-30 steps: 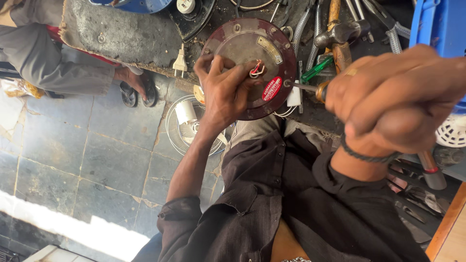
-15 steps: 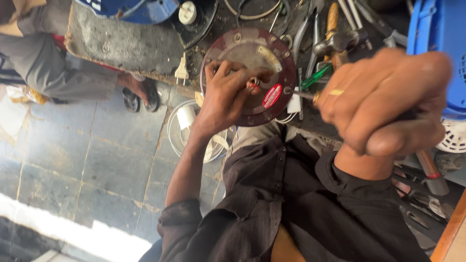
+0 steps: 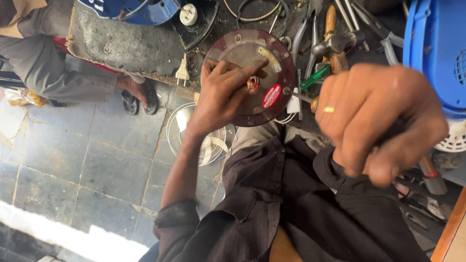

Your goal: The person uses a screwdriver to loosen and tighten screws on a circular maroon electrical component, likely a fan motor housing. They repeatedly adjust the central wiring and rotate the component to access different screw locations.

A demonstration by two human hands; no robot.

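Note:
A round maroon motor plate with a red oval sticker rests at the edge of a cluttered bench. My left hand lies across it, fingertips pinching the small red and copper wires at its centre. My right hand, close to the camera and wearing a ring, is closed around a screwdriver. The thin metal shaft pokes out to the left and its tip reaches the plate's right rim. The handle is mostly hidden inside my fist.
A hammer, pliers and a green-handled tool lie behind the plate. A blue casing stands at right. A white fan guard lies on the tiled floor. Another person's sandalled foot is at left, near a white plug.
My right hand has shifted rightward and lower in view with the screwdriver. My left fingers have slid toward the wires at the plate's centre.

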